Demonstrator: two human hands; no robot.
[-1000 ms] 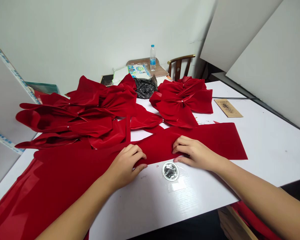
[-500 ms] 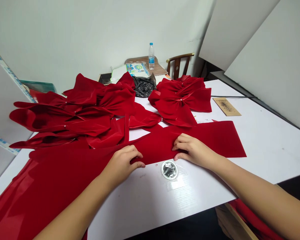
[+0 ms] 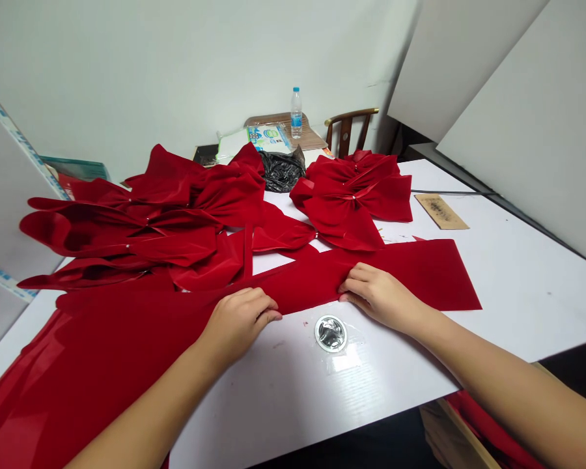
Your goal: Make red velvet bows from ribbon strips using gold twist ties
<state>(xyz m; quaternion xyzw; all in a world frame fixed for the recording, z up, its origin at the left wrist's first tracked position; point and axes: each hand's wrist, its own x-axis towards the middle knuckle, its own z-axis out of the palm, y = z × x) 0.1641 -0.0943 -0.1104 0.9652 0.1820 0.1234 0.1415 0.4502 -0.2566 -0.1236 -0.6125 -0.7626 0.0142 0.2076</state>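
Note:
A long strip of red velvety fabric (image 3: 410,273) lies across the table, joined at the left to a wide sheet that hangs over the near edge. My left hand (image 3: 244,316) pinches the strip's near edge, thumb against fingers. Further right, my right hand (image 3: 378,293) has the same edge between thumb and curled fingertips. Between and just below the hands lies a round silver-rimmed disc (image 3: 331,333) under clear film. Behind the strip, several red fabric bows (image 3: 176,228) are heaped at the left, with more bows (image 3: 354,198) at the back right.
On the white table (image 3: 527,273) rests a small tan board (image 3: 441,211) with dark marks. A crumpled black plastic bag (image 3: 283,170) sits behind the bows. Further back stand a water bottle (image 3: 296,117) and a wooden chair (image 3: 349,127). White panels lean at the right.
Both thumbs have closed in toward the fingers on the strip's near edge. That edge has lifted slightly away from me between the hands. The bows and disc stay put.

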